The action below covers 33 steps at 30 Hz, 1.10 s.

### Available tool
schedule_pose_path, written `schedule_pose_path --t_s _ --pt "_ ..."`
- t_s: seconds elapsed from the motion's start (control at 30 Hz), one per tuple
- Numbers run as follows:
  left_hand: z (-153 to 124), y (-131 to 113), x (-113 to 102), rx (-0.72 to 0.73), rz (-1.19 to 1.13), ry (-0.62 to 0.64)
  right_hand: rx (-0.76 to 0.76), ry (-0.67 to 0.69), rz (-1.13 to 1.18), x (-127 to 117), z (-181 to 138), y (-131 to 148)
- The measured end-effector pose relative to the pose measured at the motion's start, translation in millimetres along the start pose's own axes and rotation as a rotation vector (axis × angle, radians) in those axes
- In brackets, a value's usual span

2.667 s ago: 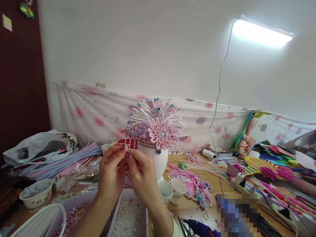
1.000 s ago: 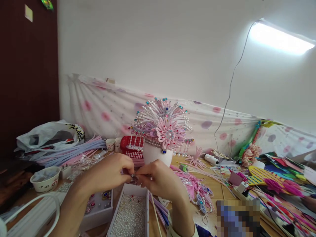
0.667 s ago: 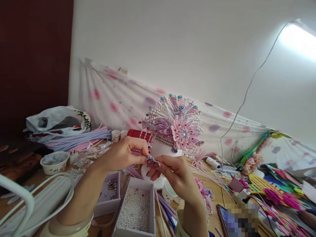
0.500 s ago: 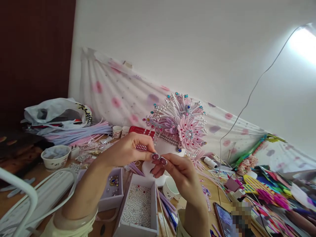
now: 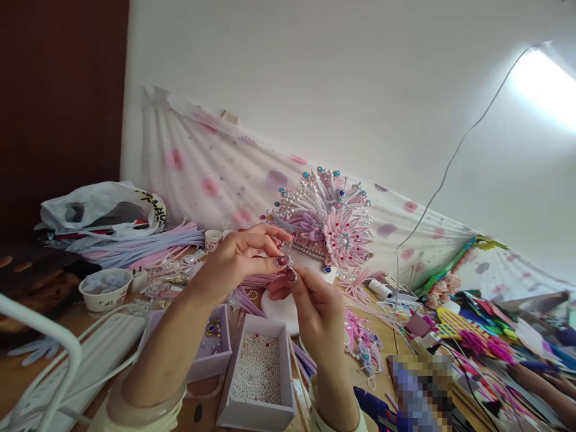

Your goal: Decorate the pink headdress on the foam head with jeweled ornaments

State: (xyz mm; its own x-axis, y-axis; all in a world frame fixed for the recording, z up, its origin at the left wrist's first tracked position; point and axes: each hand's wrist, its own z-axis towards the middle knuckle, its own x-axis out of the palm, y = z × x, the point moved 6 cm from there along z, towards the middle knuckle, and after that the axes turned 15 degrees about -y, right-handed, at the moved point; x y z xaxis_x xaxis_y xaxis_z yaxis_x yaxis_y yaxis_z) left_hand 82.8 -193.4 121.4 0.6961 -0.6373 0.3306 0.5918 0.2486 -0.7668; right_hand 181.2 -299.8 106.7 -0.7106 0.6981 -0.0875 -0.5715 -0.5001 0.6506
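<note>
My left hand (image 5: 236,264) and my right hand (image 5: 321,309) meet in front of the headdress, fingertips almost touching. Each pinches with thumb and fingers. A tiny pale thing shows between the fingertips, too small to name. Behind them stands a pink and white headdress (image 5: 346,240) with pearls, coloured gems and a large pink flower, on a white stand. Below the hands is a white box of pearl beads (image 5: 256,369). Left of it, partly behind my left forearm, a lilac box (image 5: 209,360) holds gems and beads.
Pale pipe cleaners (image 5: 148,246), a paper cup (image 5: 105,291) and a white power strip (image 5: 85,372) lie left. Beaded pink ornaments (image 5: 362,342) and a blue glue gun (image 5: 375,411) are right. Another person's hand (image 5: 535,384) shows at the right edge.
My left hand's fingers have lifted and opened out somewhat above its thumb. My right hand has moved slightly left and down. The view has shifted a little, and more beaded ornaments and the glue gun show.
</note>
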Motion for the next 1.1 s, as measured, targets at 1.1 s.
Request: schedule_pose_path --t_s 1.1 --pt "-36 33 58 -0.009 1.009 0.52 0.035 0.702 -0.357 -47 -2 -15"
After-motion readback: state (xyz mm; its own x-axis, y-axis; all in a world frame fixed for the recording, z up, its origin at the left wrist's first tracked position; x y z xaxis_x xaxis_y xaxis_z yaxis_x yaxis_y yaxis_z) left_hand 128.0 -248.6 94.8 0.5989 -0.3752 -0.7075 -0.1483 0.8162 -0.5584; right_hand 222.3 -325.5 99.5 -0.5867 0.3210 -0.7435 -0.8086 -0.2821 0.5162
